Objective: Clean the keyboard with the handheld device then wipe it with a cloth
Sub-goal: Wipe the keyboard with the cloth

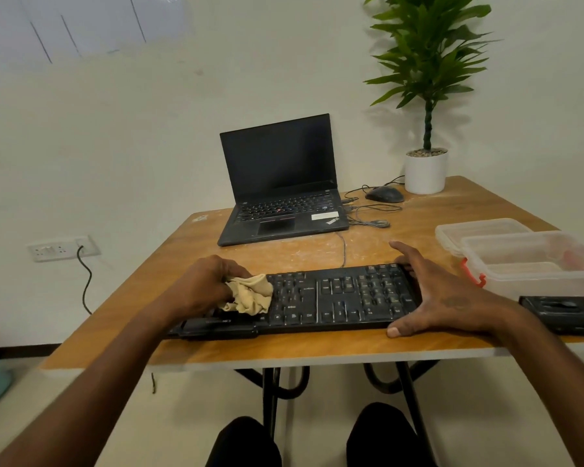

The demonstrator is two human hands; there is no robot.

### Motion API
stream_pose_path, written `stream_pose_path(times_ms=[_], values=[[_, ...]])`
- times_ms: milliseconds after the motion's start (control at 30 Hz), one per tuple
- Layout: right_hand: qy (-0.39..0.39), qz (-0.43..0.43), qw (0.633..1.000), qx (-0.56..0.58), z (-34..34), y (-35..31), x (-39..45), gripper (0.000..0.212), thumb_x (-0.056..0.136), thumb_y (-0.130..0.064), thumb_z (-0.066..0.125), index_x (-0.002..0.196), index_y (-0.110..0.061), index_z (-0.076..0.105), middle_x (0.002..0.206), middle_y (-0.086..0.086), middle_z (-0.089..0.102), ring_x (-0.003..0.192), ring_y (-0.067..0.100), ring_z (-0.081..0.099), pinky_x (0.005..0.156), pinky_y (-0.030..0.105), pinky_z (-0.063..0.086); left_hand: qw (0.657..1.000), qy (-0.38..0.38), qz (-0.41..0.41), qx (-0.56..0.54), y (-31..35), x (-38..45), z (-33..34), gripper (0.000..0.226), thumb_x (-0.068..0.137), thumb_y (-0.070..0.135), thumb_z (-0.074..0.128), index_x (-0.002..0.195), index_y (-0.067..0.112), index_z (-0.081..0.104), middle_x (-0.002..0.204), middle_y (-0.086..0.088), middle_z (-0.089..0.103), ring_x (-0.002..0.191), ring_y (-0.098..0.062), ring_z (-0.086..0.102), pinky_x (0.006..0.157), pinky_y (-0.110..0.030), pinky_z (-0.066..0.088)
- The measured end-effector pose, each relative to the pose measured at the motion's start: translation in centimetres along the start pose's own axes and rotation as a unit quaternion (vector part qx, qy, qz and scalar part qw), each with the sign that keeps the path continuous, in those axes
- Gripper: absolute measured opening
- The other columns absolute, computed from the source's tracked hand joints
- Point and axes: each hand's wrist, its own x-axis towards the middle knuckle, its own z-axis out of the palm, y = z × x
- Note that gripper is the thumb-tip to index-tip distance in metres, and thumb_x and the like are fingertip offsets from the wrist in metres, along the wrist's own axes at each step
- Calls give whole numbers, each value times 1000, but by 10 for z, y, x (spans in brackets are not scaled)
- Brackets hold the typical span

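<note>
So the keyboard (pixel 317 298) sits along the near edge of the wooden surface (pixel 284 352), long axis running left to right straight across in front of the person. The left hand (pixel 199 288) has its fingers (pixel 231 283) curled tight round a bunched-up tan cloth (pixel 250 294), and that wad is pressed down on the left part of the keys. Everything not yet under the cloth lies to the right of it: the arrow cluster, the numpad, the whole right end. So the wipe has to travel rightward along that long axis, I'd guess, and the left hand is clearly the one to do it since it's already on the keys with the cloth.

The right hand (pixel 442 298) is spread wide open and holds nothing, thumb on the front edge, fingers wrapped round the far right corner, basically pinning the board so it doesn't skate. It'll be in the way once the cloth gets over there.

The black handheld device (pixel 563 313) lies flat off to the right, just past the right wrist, apart from the keyboard, with a clear plastic tub (pixel 533 261) behind it. Looks like the vacuum part is done and this is the cloth stage
</note>
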Motion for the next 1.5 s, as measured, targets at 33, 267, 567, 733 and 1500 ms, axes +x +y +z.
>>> stream_pose_path(times_ms=[33,267,567,733,1500], values=[[-1,0,1000,-2,0,0,-1,140,50,-62,95,149,-61,-4,154,-13,30,127,5,36,100,24,36,1000,3,-5,4,-6,-4,-4,40,87,-3,70,101,34,78,98,14,77,90,-9,71,80,-36,60],[2,12,1000,-20,1,-4,-1,140,44,-72,92,146,-66,-4,155,-14,30,133,9,35,120,49,27,998,34,-51,15,-51,-30,-31,45,84,-9,70,95,34,79,95,17,76,91,-2,68,81,-27,56],[-8,2,1000,11,2,-3,1,140,43,-65,94,145,-66,-1,146,-15,30,128,9,36,101,27,37,992,75,-95,18,-98,-64,-58,54,78,-20,61,87,31,79,81,11,76,65,-6,66,53,-16,50],[2,2,1000,-3,3,-1,4,141,41,-68,94,146,-66,-1,140,-20,31,126,7,38,90,18,37,989,89,-121,0,-106,-77,-56,51,80,-18,62,92,29,78,86,20,75,77,-4,69,62,-22,55],[1,6,1000,5,4,-4,0,140,43,-67,93,148,-62,1,140,-20,33,125,8,40,92,21,38,994,63,39,-80,-5,-32,16,40,87,7,76,102,43,71,104,16,72,95,-2,65,82,-24,53]])
